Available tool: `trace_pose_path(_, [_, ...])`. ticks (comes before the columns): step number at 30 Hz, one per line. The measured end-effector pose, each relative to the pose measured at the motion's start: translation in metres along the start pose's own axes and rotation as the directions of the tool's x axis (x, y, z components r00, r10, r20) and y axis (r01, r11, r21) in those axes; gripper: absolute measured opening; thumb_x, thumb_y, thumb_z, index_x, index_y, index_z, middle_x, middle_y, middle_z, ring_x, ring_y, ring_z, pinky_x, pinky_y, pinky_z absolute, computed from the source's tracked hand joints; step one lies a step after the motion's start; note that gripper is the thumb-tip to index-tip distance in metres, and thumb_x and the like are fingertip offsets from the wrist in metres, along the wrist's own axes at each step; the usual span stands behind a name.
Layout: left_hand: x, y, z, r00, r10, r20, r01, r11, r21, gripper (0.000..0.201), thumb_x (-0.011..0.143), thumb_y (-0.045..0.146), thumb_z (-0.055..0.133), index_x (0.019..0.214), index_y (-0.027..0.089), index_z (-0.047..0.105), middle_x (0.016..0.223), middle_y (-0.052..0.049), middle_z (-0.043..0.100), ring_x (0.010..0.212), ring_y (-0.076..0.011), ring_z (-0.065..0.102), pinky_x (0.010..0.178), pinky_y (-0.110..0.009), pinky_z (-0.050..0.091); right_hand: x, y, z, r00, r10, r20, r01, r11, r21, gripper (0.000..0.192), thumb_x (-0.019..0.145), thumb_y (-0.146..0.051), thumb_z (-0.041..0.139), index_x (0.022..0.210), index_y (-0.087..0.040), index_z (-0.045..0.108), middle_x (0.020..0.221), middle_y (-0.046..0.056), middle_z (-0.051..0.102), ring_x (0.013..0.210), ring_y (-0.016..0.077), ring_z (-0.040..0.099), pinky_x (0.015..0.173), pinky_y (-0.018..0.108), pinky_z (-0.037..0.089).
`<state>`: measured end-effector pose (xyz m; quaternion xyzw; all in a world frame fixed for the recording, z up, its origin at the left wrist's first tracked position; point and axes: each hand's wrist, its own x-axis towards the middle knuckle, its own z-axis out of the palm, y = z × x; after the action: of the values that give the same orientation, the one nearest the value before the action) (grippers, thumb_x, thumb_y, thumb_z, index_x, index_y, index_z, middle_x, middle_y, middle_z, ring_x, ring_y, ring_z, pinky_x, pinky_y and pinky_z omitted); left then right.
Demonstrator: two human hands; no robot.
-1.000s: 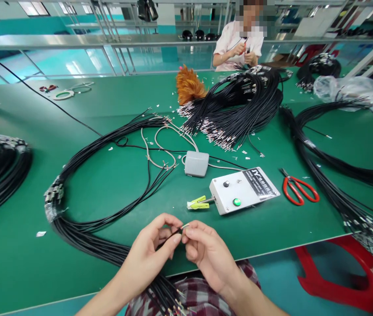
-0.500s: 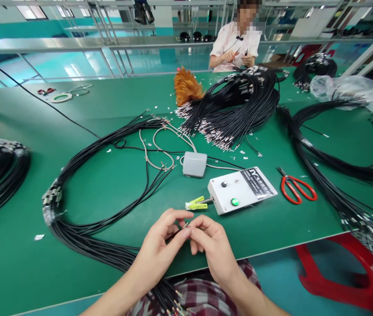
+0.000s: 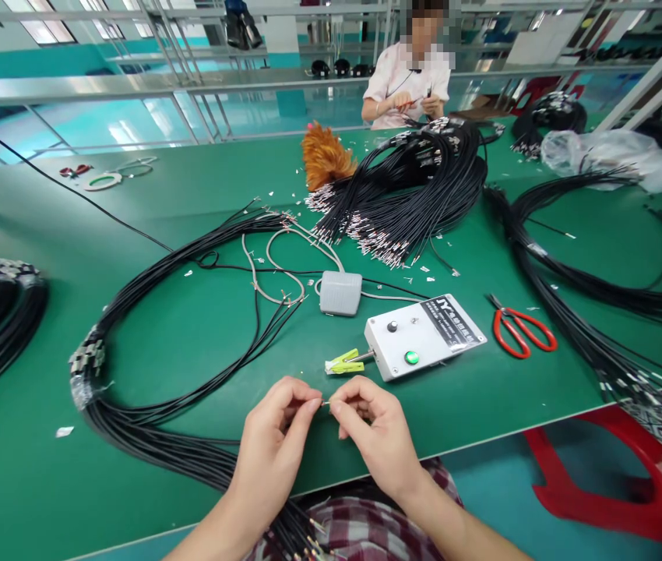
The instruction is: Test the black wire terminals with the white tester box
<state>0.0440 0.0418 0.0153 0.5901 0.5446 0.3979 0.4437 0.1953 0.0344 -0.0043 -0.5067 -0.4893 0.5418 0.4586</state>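
Note:
Between my two hands, a thin wire end (image 3: 325, 403) shows at the fingertips. My left hand (image 3: 278, 428) pinches it from the left, closed, with the cable behind it hidden by the fingers. From the right, my right hand (image 3: 369, 421) pinches the tip of the wire. A bundle of black cables (image 3: 173, 452) curves from the left and passes under my left forearm, its stripped ends hanging over my lap. Just beyond my hands lies a white control box (image 3: 424, 335) with a lit green button and a yellow-green clip (image 3: 344, 362) on its shaft.
A grey foot pedal (image 3: 340, 294) sits behind the box, and red-handled scissors (image 3: 521, 331) lie to its right. Large black cable coils (image 3: 413, 187) and an orange feather duster (image 3: 325, 156) lie farther back. Across the table a person (image 3: 406, 78) works. A red stool (image 3: 611, 483) stands at right.
My left hand has shifted slightly left and its fingers have closed into a pinch. A short stretch of wire now shows between the two hands. The view has shifted slightly.

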Motion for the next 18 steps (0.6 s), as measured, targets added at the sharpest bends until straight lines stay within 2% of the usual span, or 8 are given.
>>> trace_pose_path(2, [0.001, -0.001, 0.0, 1.0, -0.004, -0.018, 0.004, 1.0, 0.017, 0.013, 0.089, 0.024, 0.058, 0.077, 0.02, 0.061, 0.074, 0.001, 0.061, 0.066, -0.0142, 0.057, 0.059, -0.022, 0.047, -0.002, 0.001, -0.007, 0.991, -0.128, 0.033, 0.132, 0.956, -0.261, 0.014, 0.093, -0.029, 0.055, 0.087, -0.019, 0.063, 0.082, 0.002, 0.064, 0.06, 0.012, 0.057, 0.058, 0.026, 0.044])
trace_pose_path(3, [0.001, -0.001, 0.001, 1.0, -0.005, -0.02, 0.006, 1.0, 0.023, 0.013, 0.089, 0.024, 0.057, 0.077, 0.02, 0.061, 0.074, 0.0, 0.061, 0.067, -0.0147, 0.058, 0.06, -0.023, 0.047, -0.002, 0.0, -0.011, 0.978, -0.203, 0.052, 0.207, 0.895, -0.397, 0.012, 0.094, -0.027, 0.054, 0.095, -0.019, 0.064, 0.09, 0.004, 0.066, 0.063, 0.0129, 0.058, 0.062, 0.028, 0.045])
trace_pose_path(6, [0.002, -0.003, 0.002, 1.0, 0.019, -0.001, -0.018, 0.998, 0.062, 0.015, 0.09, 0.024, 0.055, 0.077, 0.02, 0.059, 0.075, 0.0, 0.061, 0.067, -0.0155, 0.058, 0.061, -0.024, 0.047, -0.003, -0.005, -0.016, 0.908, -0.395, 0.137, 0.376, 0.628, -0.681, 0.022, 0.095, -0.024, 0.057, 0.115, -0.017, 0.06, 0.104, 0.008, 0.069, 0.073, 0.0172, 0.062, 0.071, 0.032, 0.042])
trace_pose_path(9, [0.002, -0.006, 0.002, 0.994, 0.101, 0.051, -0.107, 0.986, 0.129, 0.016, 0.093, 0.023, 0.053, 0.077, 0.021, 0.059, 0.076, 0.0, 0.06, 0.069, -0.0159, 0.058, 0.065, -0.025, 0.047, 0.0, -0.012, -0.015, 0.831, -0.489, 0.266, 0.49, 0.415, -0.767, 0.013, 0.098, -0.023, 0.053, 0.1, -0.019, 0.065, 0.094, 0.004, 0.072, 0.076, 0.0182, 0.063, 0.068, 0.032, 0.035])
trace_pose_path(11, [0.002, -0.009, 0.002, 0.986, 0.147, 0.083, -0.159, 0.974, 0.163, 0.017, 0.093, 0.021, 0.052, 0.077, 0.021, 0.059, 0.076, 0.0, 0.06, 0.071, -0.0162, 0.059, 0.066, -0.025, 0.047, 0.003, -0.014, -0.016, 0.789, -0.511, 0.341, 0.547, 0.329, -0.77, 0.021, 0.1, -0.022, 0.049, 0.087, -0.02, 0.065, 0.084, 0.001, 0.072, 0.071, 0.0165, 0.061, 0.065, 0.033, 0.03])
trace_pose_path(13, [0.003, -0.012, 0.001, 0.985, 0.154, 0.081, -0.166, 0.971, 0.171, 0.018, 0.093, 0.022, 0.052, 0.077, 0.021, 0.059, 0.076, 0.0, 0.061, 0.07, -0.0162, 0.059, 0.066, -0.025, 0.047, 0.006, -0.016, -0.02, 0.766, -0.517, 0.381, 0.573, 0.28, -0.771, 0.024, 0.1, -0.021, 0.049, 0.084, -0.02, 0.065, 0.08, 0.0, 0.071, 0.069, 0.0159, 0.059, 0.065, 0.033, 0.029])
trace_pose_path(15, [0.007, -0.014, -0.001, 0.991, 0.126, 0.045, -0.132, 0.979, 0.158, 0.017, 0.093, 0.024, 0.052, 0.077, 0.021, 0.059, 0.075, 0.0, 0.061, 0.069, -0.0161, 0.059, 0.063, -0.025, 0.047, 0.011, -0.018, -0.026, 0.759, -0.537, 0.368, 0.563, 0.256, -0.786, 0.021, 0.1, -0.021, 0.051, 0.085, -0.02, 0.066, 0.082, 0.0, 0.072, 0.074, 0.0167, 0.06, 0.067, 0.033, 0.03])
trace_pose_path(18, [0.015, -0.016, -0.002, 0.998, 0.056, -0.014, -0.054, 0.99, 0.129, 0.016, 0.091, 0.027, 0.054, 0.078, 0.021, 0.059, 0.074, 0.0, 0.062, 0.067, -0.0162, 0.059, 0.061, -0.025, 0.047, 0.025, -0.023, -0.034, 0.767, -0.55, 0.33, 0.505, 0.201, -0.84, 0.007, 0.094, -0.02, 0.06, 0.093, -0.019, 0.067, 0.095, 0.001, 0.073, 0.087, 0.0191, 0.06, 0.073, 0.033, 0.032])
